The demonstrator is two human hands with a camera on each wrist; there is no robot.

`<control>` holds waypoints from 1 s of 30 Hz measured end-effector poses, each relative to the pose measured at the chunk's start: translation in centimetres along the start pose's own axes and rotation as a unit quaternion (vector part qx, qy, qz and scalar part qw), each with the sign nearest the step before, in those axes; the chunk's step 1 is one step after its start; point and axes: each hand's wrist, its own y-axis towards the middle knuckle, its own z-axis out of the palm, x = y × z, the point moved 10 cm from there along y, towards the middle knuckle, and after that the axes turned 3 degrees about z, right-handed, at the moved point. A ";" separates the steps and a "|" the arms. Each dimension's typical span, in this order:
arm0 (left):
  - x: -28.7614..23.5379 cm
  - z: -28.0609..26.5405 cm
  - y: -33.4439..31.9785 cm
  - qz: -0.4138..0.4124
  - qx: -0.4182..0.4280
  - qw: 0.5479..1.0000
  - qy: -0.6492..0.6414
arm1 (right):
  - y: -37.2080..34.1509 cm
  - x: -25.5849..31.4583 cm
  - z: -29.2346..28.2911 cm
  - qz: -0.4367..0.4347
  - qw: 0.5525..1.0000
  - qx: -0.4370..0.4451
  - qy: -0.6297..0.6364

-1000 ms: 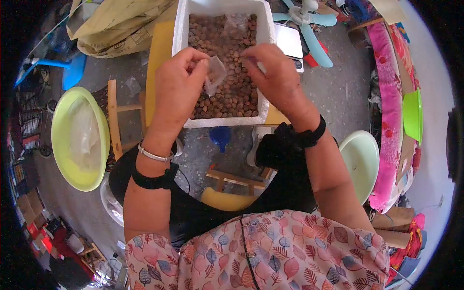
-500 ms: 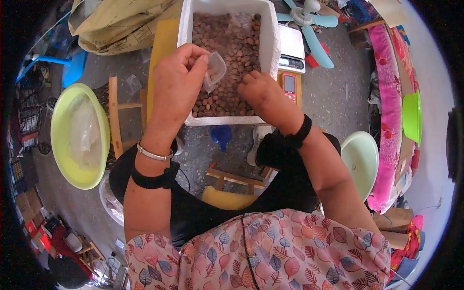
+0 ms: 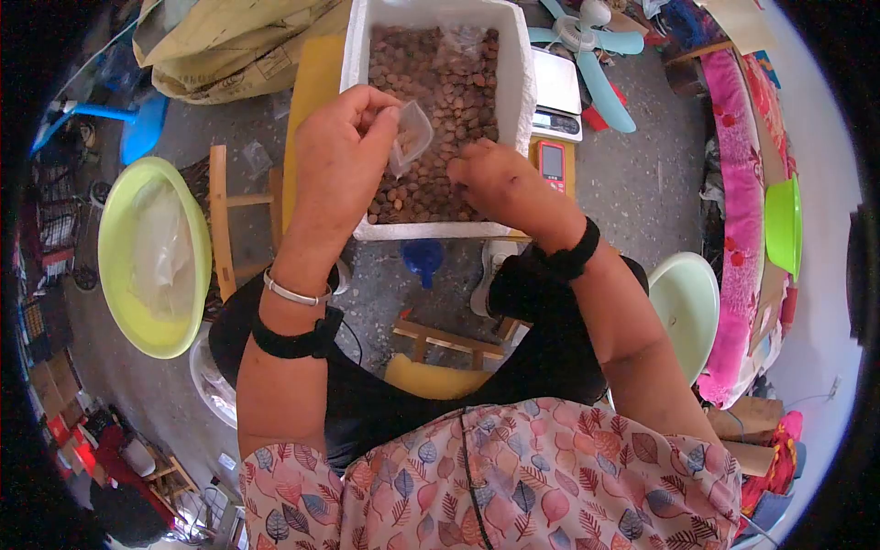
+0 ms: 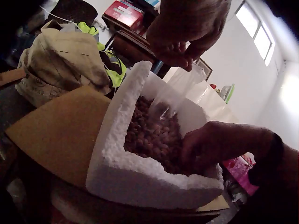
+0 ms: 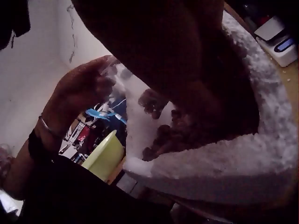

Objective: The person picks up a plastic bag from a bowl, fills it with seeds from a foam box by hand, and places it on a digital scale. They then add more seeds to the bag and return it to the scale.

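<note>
My left hand pinches a small clear plastic bag by its edge between thumb and fingers. The bag hangs over a white foam box, and a few pieces show through it. Brown, nut-like pieces cover the bottom of the box. Low in the box's near right part, my right hand has its fingers bent down among these pieces. Its fingertips are hidden, so I cannot tell whether they grip any. In the left wrist view the bag hangs above the pieces, left of the right hand.
Another clear bag lies on the pieces at the box's far end. Right of the box are a white scale and a red phone. A yellow-green basin stands left, a pale basin right, and a fan beyond the scale.
My right hand has moved from beside the bag down into the near right part of the box, uncovering the red phone. The left hand still holds the bag in nearly the same place.
</note>
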 end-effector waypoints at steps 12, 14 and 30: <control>0.1 1.2 0.0 0.007 0.012 1.000 0.028 | 1.4 4.4 -10.9 -0.027 0.961 -0.271 0.046; 0.1 1.3 0.0 0.017 0.009 0.999 0.031 | 1.7 4.5 -10.4 -0.022 0.964 -0.264 0.032; 0.1 -1.3 0.4 -0.004 -0.053 0.998 -0.025 | 1.3 3.3 -0.2 -0.017 0.993 -0.075 0.087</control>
